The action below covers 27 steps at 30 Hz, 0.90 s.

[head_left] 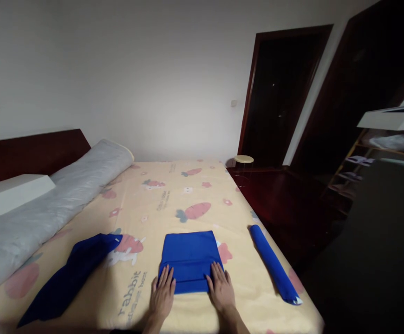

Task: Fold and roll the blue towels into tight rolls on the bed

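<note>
A blue cloth (192, 250), folded into a rough square with creased layers at its near side, lies flat on the bed. My left hand (163, 292) rests on its near left corner, fingers stretched out. On the near right corner lies my right hand (221, 287), fingers also extended and palm down. To the right, a tightly rolled blue cloth (275, 266) with a small white tag lies along the bed's edge. A crumpled darker blue cloth (73, 276) is spread out on the left, apart from both hands.
The bed has a yellow sheet (160, 218) printed with carrots and rabbits. A grey rolled bedding piece (83, 185) and a white box (17, 190) lie at the left, by the dark headboard (35, 150). A stool (244, 159) and a shelf rack (351, 162) stand beyond the right side.
</note>
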### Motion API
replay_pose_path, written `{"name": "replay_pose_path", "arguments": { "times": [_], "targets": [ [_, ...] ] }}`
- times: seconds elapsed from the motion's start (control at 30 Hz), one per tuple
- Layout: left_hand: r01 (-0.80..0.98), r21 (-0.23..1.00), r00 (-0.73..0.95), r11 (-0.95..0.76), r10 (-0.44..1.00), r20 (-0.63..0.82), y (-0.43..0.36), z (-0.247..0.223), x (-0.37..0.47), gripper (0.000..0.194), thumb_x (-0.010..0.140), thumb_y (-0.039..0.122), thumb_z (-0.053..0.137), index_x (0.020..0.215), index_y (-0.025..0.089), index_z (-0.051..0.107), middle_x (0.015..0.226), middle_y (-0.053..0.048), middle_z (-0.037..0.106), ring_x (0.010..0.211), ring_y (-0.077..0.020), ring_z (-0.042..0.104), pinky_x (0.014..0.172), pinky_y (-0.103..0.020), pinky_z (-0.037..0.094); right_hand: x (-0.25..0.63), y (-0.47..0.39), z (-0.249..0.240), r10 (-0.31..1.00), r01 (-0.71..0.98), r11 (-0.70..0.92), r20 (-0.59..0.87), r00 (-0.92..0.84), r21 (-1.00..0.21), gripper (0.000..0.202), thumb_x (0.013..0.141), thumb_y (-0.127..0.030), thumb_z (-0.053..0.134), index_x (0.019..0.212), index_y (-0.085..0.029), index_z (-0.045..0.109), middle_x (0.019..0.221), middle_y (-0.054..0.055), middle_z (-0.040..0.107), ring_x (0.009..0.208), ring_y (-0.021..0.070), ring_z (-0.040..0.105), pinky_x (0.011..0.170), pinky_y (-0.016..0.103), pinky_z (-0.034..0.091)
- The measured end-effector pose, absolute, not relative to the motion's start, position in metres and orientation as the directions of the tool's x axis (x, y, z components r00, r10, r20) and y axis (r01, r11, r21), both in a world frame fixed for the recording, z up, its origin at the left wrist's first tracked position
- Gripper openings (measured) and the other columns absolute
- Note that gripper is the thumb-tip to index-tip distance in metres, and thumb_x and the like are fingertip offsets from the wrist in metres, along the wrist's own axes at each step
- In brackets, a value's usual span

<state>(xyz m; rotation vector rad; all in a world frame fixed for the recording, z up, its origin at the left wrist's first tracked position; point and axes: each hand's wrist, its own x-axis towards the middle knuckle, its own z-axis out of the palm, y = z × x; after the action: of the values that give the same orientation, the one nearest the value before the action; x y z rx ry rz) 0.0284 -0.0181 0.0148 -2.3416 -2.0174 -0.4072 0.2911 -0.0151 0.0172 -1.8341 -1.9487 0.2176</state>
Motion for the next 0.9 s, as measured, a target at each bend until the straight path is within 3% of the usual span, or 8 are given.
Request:
{"name": "replay_pose_path", "arguments": {
  "times": [0.13, 0.27, 0.37, 0.47, 0.63, 0.7, 0.83, 0.9],
  "targets": [
    [0.988, 0.125, 0.063, -0.091, 0.976, 0.210, -0.011, 0.013, 0.034, 0.050, 0.092, 0.022, 0.036, 0.140, 0.028, 0.048, 0.150, -0.005, 0.046, 0.141, -0.0230, 0.040, 0.117, -0.053, 0.031, 0.286, -0.012, 0.014, 0.973, 0.914, 0.089, 0.231, 0.005, -0.396, 0.052, 0.097, -0.042, 0.037, 0.139, -0.015, 0.052, 0.147, 0.015, 0.046, 0.140, 0.0325, 0.037, 0.116, 0.053, 0.025],
    [0.958, 0.214, 0.149, -0.190, 0.969, 0.195, 0.002, 0.005, 0.072, 0.064, 0.080, 0.003, 0.033, 0.135, 0.025, 0.055, 0.145, -0.002, 0.053, 0.135, -0.0174, 0.048, 0.115, -0.040, 0.040, 0.245, -0.007, 0.028, 0.948, 0.835, 0.312, 0.203, -0.244, -0.453, 0.053, 0.091, -0.025, 0.041, 0.143, -0.019, 0.047, 0.150, 0.009, 0.043, 0.141, 0.0253, 0.036, 0.117, 0.043, 0.027],
    [0.932, 0.267, 0.201, -0.246, 0.962, 0.184, 0.008, 0.005, 0.085, 0.063, 0.079, 0.005, 0.033, 0.134, 0.026, 0.056, 0.142, -0.002, 0.057, 0.130, -0.0161, 0.053, 0.110, -0.035, 0.045, 0.230, 0.000, 0.036, 0.932, 0.788, 0.354, 0.123, -0.341, -0.504, 0.053, 0.092, -0.028, 0.040, 0.144, -0.023, 0.047, 0.149, 0.007, 0.045, 0.139, 0.0227, 0.040, 0.115, 0.040, 0.030],
    [0.951, 0.247, 0.134, -0.184, 0.969, 0.207, 0.006, 0.010, 0.075, 0.058, 0.083, 0.013, 0.038, 0.137, 0.028, 0.053, 0.147, -0.001, 0.051, 0.135, -0.0197, 0.048, 0.112, -0.041, 0.041, 0.244, 0.008, 0.032, 0.973, 0.842, 0.231, 0.109, -0.204, -0.488, 0.050, 0.097, -0.038, 0.033, 0.141, -0.025, 0.050, 0.150, 0.005, 0.044, 0.141, 0.0256, 0.037, 0.116, 0.049, 0.027],
    [0.991, 0.125, -0.066, 0.037, 0.969, 0.236, 0.002, 0.015, 0.061, 0.063, 0.084, 0.023, 0.042, 0.147, 0.024, 0.039, 0.156, -0.007, 0.036, 0.144, -0.0272, 0.035, 0.116, -0.051, 0.031, 0.276, 0.013, 0.014, 0.980, 0.909, -0.004, 0.181, 0.087, -0.416, 0.057, 0.096, -0.044, 0.035, 0.143, -0.015, 0.048, 0.152, 0.014, 0.037, 0.143, 0.0328, 0.031, 0.115, 0.056, 0.027],
    [0.992, 0.127, -0.030, 0.000, 0.972, 0.234, 0.006, 0.014, 0.067, 0.065, 0.083, 0.018, 0.041, 0.148, 0.024, 0.036, 0.157, -0.006, 0.034, 0.145, -0.0265, 0.032, 0.117, -0.050, 0.029, 0.274, 0.011, 0.015, 0.980, 0.905, 0.085, 0.198, 0.000, -0.418, 0.055, 0.098, -0.042, 0.034, 0.144, -0.015, 0.046, 0.153, 0.013, 0.035, 0.143, 0.0312, 0.031, 0.116, 0.053, 0.027],
    [0.932, 0.180, 0.291, -0.313, 0.946, 0.140, 0.020, 0.014, 0.079, 0.071, 0.081, 0.006, 0.032, 0.147, 0.031, 0.037, 0.154, 0.005, 0.040, 0.141, -0.0150, 0.039, 0.117, -0.034, 0.033, 0.252, 0.011, 0.033, 0.918, 0.789, 0.394, 0.157, -0.364, -0.471, 0.052, 0.097, -0.030, 0.034, 0.149, -0.026, 0.036, 0.155, 0.005, 0.034, 0.144, 0.0233, 0.031, 0.118, 0.044, 0.026],
    [0.901, 0.183, 0.378, -0.393, 0.919, 0.110, 0.026, 0.017, 0.076, 0.069, 0.083, 0.008, 0.031, 0.148, 0.033, 0.034, 0.154, 0.006, 0.039, 0.140, -0.0136, 0.040, 0.117, -0.034, 0.033, 0.246, 0.014, 0.041, 0.887, 0.746, 0.440, 0.111, -0.448, -0.501, 0.052, 0.098, -0.034, 0.035, 0.150, -0.030, 0.034, 0.155, 0.002, 0.035, 0.143, 0.0215, 0.032, 0.117, 0.043, 0.026]
  ]
}}
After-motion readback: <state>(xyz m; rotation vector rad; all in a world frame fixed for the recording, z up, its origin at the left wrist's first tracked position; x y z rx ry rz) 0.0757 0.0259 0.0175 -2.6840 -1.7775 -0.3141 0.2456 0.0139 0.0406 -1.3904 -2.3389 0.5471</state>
